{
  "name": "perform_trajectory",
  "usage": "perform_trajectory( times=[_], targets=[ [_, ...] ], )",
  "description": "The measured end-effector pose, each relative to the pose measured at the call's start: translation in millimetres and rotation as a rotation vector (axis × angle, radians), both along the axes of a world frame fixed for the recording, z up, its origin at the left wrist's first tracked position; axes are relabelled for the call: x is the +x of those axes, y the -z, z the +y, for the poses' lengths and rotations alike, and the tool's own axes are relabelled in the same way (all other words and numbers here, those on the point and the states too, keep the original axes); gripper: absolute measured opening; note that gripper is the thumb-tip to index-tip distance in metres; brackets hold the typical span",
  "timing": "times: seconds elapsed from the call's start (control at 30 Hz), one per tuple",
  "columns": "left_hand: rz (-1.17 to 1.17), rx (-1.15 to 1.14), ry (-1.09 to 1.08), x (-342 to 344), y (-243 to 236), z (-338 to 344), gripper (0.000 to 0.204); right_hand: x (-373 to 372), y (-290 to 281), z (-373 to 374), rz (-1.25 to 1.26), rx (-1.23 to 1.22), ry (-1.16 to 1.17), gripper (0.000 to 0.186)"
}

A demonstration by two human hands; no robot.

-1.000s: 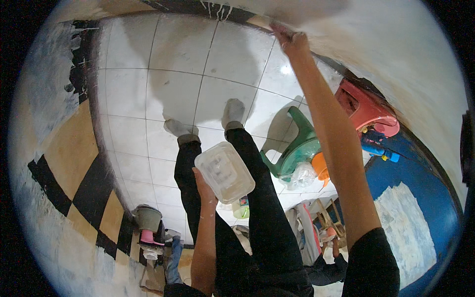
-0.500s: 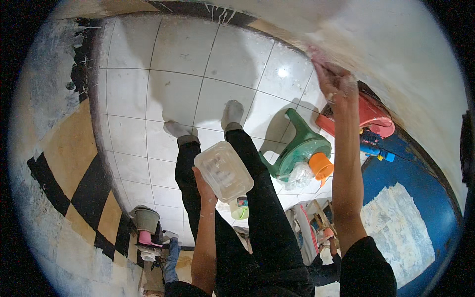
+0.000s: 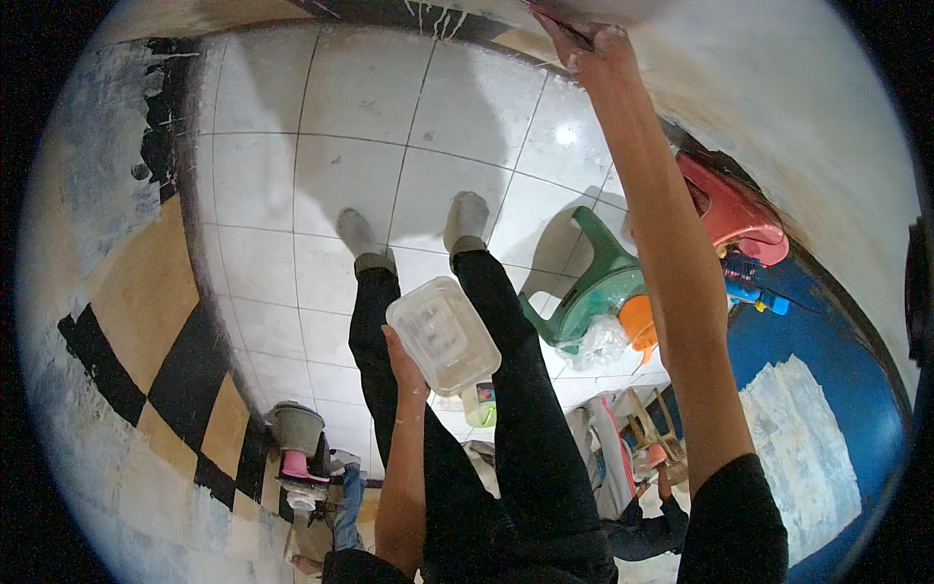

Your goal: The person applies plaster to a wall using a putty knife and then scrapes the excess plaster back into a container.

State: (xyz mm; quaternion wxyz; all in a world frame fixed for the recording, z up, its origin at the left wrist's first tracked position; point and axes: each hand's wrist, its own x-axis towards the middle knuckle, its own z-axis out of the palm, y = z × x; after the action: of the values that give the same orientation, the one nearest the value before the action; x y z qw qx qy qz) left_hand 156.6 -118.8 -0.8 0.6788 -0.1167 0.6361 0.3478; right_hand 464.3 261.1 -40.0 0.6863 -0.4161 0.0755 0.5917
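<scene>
My left hand (image 3: 403, 356) holds a clear rectangular plastic tub (image 3: 443, 334) from below, in front of my black trouser legs. My feet in grey socks (image 3: 465, 216) stand on white floor tiles. My right arm reaches far up, and my right hand (image 3: 593, 51) is at the pale wall surface (image 3: 778, 107) near the top edge. Its fingers are closed on a thin dark-edged tool (image 3: 559, 21) that is mostly cut off by the rim, so I cannot tell its kind.
A green plastic stool (image 3: 593, 287) lies tipped beside my right leg, with an orange object (image 3: 639, 326) and a red plastic seat (image 3: 732, 209) further right. A grey bucket (image 3: 295, 426) stands lower left. Another person in black (image 3: 637, 530) crouches lower right by the blue wall (image 3: 817, 389).
My right hand dipped down and to the right along the wall, then went back up to the top edge. My left hand kept the tub still.
</scene>
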Motion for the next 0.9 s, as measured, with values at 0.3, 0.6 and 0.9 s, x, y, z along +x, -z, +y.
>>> perform_trajectory(
  times=[0.3, 0.6, 0.9],
  targets=[
    [-0.092, 0.029, 0.071, 4, 15, 18, 0.078, -8, -157, -77, -0.621, -0.061, -0.359, 0.030],
    [-0.152, 0.050, 0.121, -2, 47, 32, 0.075, -8, 43, -65, 0.041, 0.287, -0.162, 0.040],
    [-0.140, 0.036, 0.040, -14, 42, 45, 0.072, 11, -32, 1, 0.104, 0.020, -0.015, 0.036]
  ],
)
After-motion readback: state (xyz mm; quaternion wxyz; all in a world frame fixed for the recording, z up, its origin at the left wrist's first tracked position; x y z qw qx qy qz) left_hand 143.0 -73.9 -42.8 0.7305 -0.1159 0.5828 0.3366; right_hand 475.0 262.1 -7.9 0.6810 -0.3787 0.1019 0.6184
